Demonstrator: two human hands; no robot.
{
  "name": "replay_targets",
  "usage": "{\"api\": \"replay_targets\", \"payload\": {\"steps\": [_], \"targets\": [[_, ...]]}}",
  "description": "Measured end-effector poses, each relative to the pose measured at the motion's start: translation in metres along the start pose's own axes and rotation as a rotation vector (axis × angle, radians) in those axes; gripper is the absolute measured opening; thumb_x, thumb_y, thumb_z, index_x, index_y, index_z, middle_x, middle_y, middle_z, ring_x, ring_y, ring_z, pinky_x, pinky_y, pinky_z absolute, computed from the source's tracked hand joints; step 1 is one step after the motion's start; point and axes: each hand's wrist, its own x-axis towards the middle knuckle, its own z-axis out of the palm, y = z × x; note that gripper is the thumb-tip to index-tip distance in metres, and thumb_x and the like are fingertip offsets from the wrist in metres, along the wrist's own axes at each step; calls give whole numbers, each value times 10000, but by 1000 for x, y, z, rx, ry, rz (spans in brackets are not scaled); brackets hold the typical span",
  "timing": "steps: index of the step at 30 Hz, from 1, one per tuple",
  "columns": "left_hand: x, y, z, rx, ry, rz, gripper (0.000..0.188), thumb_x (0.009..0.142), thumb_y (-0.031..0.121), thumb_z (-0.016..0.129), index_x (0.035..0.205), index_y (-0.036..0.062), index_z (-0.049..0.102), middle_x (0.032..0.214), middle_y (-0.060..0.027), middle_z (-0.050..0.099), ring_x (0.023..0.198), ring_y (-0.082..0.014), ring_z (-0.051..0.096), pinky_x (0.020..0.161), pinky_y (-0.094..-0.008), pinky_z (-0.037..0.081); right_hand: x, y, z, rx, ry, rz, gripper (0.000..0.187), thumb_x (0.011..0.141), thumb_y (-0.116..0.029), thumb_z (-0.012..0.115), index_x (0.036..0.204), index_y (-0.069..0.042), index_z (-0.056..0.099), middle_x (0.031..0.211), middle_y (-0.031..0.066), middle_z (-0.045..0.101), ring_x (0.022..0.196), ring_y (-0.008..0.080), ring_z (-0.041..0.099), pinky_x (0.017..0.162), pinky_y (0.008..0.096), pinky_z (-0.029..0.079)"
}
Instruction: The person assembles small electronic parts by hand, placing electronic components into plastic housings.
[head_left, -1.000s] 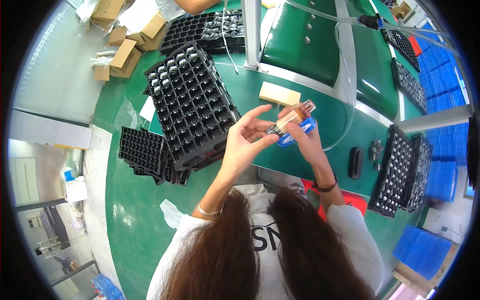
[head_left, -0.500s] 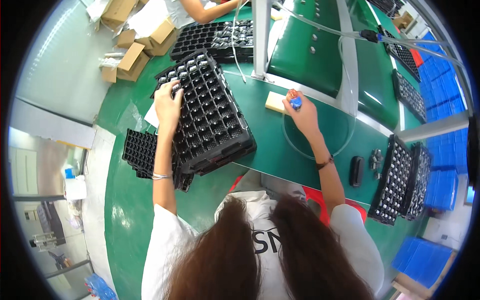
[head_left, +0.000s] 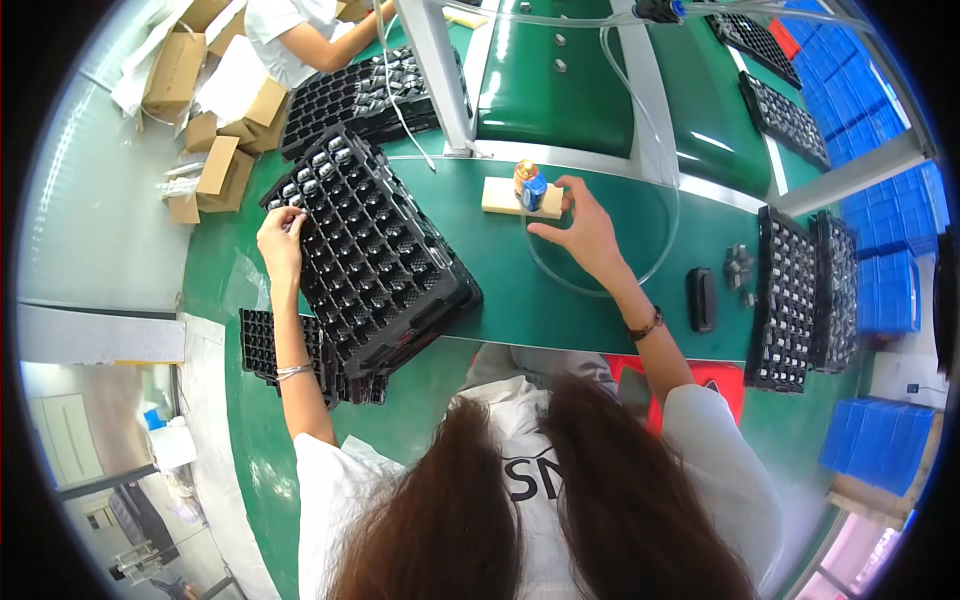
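My left hand (head_left: 280, 243) is at the left edge of a black plastic tray (head_left: 385, 270) with many cells. Its fingertips pinch a small shiny part (head_left: 290, 222), mostly hidden by the fingers. More shiny metal parts (head_left: 322, 168) sit in the cells along the tray's far left end, while the nearer cells show dark. A small blue bottle with an orange top (head_left: 530, 187) stands on a pale yellow block (head_left: 500, 196). Just right of that bottle, my right hand (head_left: 588, 232) is open, thumb and fingers spread, holding nothing.
Below the large tray are smaller black trays (head_left: 270, 345). A black oblong case (head_left: 702, 300) and loose metal parts (head_left: 739, 268) lie on the green table (head_left: 640, 330), beside filled trays (head_left: 782, 300). A thin clear hose (head_left: 668, 240) loops around my right hand. Another person's arm (head_left: 335, 45) is at the far left.
My right hand has let go of the blue bottle, which now stands on the yellow block. My left hand has shifted to the tray's left edge, fingers pinched. The whole view has shifted.
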Motion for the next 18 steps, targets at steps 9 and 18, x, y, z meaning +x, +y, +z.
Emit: {"api": "replay_targets", "payload": {"steps": [9,18], "targets": [[-6,60,-15,-607,-25,-115,168,924,152,535,995,0,538,975,-103,628,869,-190,609,783,-265,481,47,-2,28,129,90,-153,542,696,-317,764,1090,-50,506,883,113,581,772,249,575,708,330,470],[-94,190,8,-1927,-236,-887,279,972,229,430,1059,-26,504,1038,-151,562,934,-186,563,842,-262,501,200,81,21,-21,449,-172,335,774,-313,676,955,-47,580,785,173,629,736,346,617,646,394,479]]}}
